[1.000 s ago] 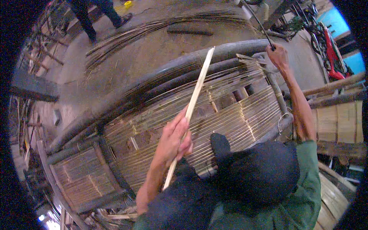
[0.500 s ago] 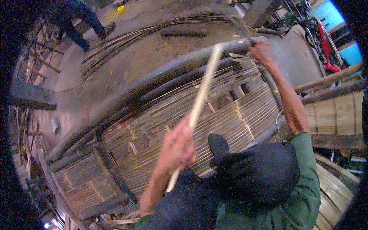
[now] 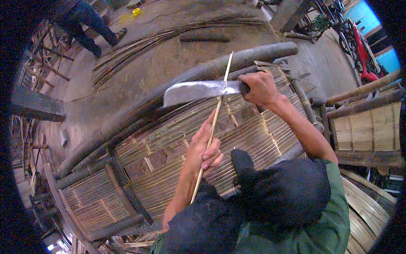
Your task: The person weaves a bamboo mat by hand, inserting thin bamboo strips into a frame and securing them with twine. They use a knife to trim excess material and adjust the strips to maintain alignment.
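Note:
My left hand [image 3: 203, 150] is closed around a thin pale bamboo strip [image 3: 216, 113], which slants up and away from my lap. My right hand [image 3: 261, 89] grips the dark handle of a machete at my right. Its broad grey blade [image 3: 190, 93] points left and crosses the strip beyond my left fingers, with the strip's far tip showing past it. Whether the edge has cut into the strip, I cannot tell. Beneath both hands lies a slatted bamboo bench [image 3: 169, 169] with gaps between its slats.
A thick bamboo pole [image 3: 190, 73] runs along the bench's far side. Long dark strips [image 3: 169, 36] and a short log [image 3: 204, 37] lie on the floor beyond. A person [image 3: 89, 27] stands at the far left. Another slatted bamboo piece [image 3: 368, 127] is at the right.
The machete has swung from the far right back leftward and now crosses the strip. The strip has turned narrow side up, and my left hand has shifted slightly right, still holding it.

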`<state>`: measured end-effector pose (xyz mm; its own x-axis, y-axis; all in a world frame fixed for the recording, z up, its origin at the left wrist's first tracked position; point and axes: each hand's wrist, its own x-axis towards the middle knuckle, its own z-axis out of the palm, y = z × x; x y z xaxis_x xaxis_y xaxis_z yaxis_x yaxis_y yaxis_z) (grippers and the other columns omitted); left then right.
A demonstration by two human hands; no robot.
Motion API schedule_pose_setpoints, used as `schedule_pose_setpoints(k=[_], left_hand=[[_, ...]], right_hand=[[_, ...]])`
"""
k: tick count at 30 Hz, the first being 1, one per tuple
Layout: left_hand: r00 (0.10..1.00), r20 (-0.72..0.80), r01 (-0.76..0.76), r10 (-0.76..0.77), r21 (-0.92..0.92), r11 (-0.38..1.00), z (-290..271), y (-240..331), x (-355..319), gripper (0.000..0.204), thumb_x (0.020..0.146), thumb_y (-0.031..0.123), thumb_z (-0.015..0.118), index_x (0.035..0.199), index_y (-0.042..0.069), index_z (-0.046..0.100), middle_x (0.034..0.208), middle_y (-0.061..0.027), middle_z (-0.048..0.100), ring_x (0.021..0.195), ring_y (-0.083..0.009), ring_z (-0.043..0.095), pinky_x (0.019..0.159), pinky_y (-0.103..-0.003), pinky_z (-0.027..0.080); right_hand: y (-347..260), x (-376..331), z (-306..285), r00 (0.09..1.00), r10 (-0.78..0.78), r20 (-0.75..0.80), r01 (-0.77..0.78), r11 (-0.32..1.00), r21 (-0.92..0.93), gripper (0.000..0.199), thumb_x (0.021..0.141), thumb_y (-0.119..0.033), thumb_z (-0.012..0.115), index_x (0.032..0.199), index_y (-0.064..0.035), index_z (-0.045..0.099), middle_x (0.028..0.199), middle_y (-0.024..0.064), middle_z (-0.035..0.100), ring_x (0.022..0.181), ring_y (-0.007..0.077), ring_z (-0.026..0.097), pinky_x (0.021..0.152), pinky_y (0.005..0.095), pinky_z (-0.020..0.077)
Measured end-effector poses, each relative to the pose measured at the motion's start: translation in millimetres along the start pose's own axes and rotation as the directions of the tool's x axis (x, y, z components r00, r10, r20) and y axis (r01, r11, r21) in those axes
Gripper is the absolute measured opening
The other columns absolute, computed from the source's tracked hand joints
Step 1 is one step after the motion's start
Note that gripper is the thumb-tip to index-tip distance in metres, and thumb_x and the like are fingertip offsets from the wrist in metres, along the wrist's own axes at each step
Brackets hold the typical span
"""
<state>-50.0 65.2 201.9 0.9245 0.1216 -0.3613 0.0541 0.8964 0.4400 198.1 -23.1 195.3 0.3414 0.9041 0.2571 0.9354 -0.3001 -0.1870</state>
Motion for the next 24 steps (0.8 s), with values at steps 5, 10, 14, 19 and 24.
schedule_pose_setpoints(k=[5,10,14,19,24], left_hand=[[0.996,-0.074,0.054,-0.046,0.115,0.992,11.4,7.4,-12.8,0.049,0.098,0.038,0.040,0.143,0.023,0.030,0.043,0.0051,0.028,0.028,-0.0055,0.022,0.029,-0.021,0.027],[0.999,-0.029,0.024,-0.019,0.180,0.983,-4.4,2.8,-21.2,0.049,0.098,0.038,0.040,0.143,0.022,0.029,0.042,0.0061,0.027,0.027,-0.0055,0.022,0.029,-0.022,0.029],[0.997,0.019,0.073,-0.077,0.158,0.985,-0.5,-8.0,-2.4,0.050,0.097,0.038,0.041,0.142,0.019,0.032,0.042,0.0053,0.027,0.028,-0.0056,0.021,0.030,-0.022,0.028],[0.993,-0.001,0.115,-0.116,0.130,0.985,3.7,-4.9,-0.8,0.048,0.098,0.037,0.040,0.142,0.019,0.032,0.042,0.0049,0.028,0.028,-0.0054,0.021,0.031,-0.021,0.028],[0.996,-0.002,0.093,-0.094,0.161,0.983,6.6,-11.3,-21.5,0.047,0.099,0.036,0.038,0.142,0.019,0.032,0.043,0.0050,0.029,0.028,-0.0054,0.022,0.030,-0.021,0.030]], right_hand=[[74.2,13.6,-2.7,0.986,0.155,-0.054,-0.162,0.973,-0.166,0.029,0.067,-0.019,0.068,0.094,-0.0089,0.069,0.088,0.0133,0.068,0.074,0.0287,0.066,0.065,0.0381,0.0515],[143.3,-20.3,-65.3,0.849,0.508,-0.146,-0.493,0.861,0.128,0.025,0.078,-0.022,0.063,0.096,-0.0063,0.068,0.081,0.0170,0.067,0.065,0.0266,0.065,0.063,0.0387,0.0501],[49.2,-29.3,-44.0,0.971,0.220,-0.097,-0.221,0.975,0.002,0.022,0.073,-0.017,0.064,0.091,-0.0057,0.067,0.077,0.0170,0.065,0.068,0.0311,0.064,0.063,0.0386,0.0493],[25.7,-10.6,-25.5,0.999,0.013,0.041,-0.008,0.992,-0.129,0.023,0.063,-0.013,0.066,0.084,-0.0055,0.062,0.076,0.0149,0.064,0.073,0.0340,0.063,0.066,0.0423,0.0495],[182.6,-42.4,-25.7,0.936,0.245,-0.253,-0.302,0.928,-0.218,0.024,0.075,-0.020,0.063,0.091,-0.0032,0.065,0.083,0.0131,0.067,0.078,0.0320,0.064,0.071,0.0405,0.0484]])
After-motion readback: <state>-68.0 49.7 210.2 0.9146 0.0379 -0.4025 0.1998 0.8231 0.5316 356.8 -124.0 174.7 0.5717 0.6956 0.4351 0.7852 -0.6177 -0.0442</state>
